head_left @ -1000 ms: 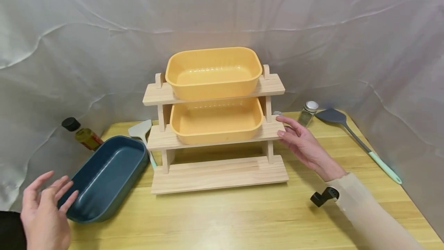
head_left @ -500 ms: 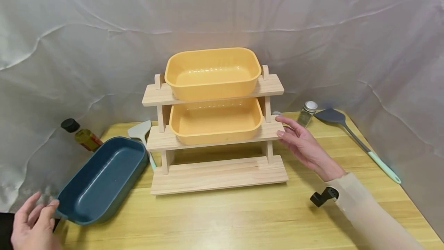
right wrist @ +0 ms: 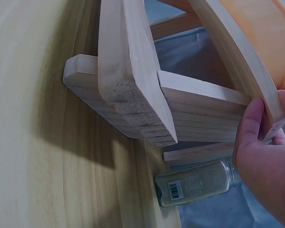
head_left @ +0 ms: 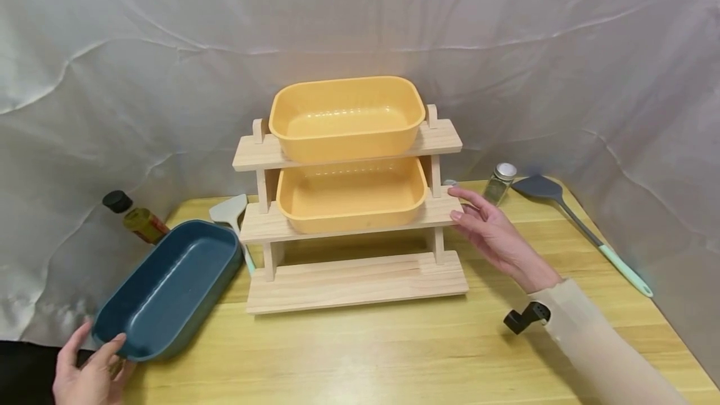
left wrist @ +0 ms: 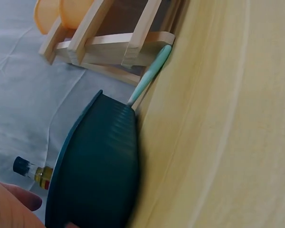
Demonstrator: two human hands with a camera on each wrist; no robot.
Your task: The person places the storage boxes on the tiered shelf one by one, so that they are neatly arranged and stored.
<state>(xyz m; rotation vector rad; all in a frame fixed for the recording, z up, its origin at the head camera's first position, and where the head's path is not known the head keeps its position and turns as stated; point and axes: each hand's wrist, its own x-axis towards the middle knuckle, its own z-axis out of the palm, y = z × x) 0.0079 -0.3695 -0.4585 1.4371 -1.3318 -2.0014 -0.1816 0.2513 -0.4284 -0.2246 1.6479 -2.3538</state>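
Observation:
A dark blue rectangular bin (head_left: pixel 169 292) lies on the left of the table, slanted toward the front left. My left hand (head_left: pixel 90 367) grips its near corner, thumb over the rim and fingers around the outside. The left wrist view shows the bin's outer wall (left wrist: pixel 95 166) beside that hand. In the centre stands a three-tier wooden shelf (head_left: pixel 354 283). The right end of its middle board is pinched by my right hand (head_left: pixel 500 242); the right wrist view shows the thumb against the board (right wrist: pixel 247 61). Yellow bins occupy the top tier (head_left: pixel 349 145) and middle tier (head_left: pixel 360 220).
Behind the blue bin leans an oil bottle (head_left: pixel 140 220) with a black cap. A pale spatula (head_left: pixel 229 210) lies between that bin and the shelf. At the back right are a spice jar (head_left: pixel 499 185) and a grey turner (head_left: pixel 585 227) with a mint handle. Grey cloth (head_left: pixel 360 11) hangs behind.
My left hand dropped beside the blue bin's near corner, then moved right and took hold of it. The right hand has kept its place on the shelf.

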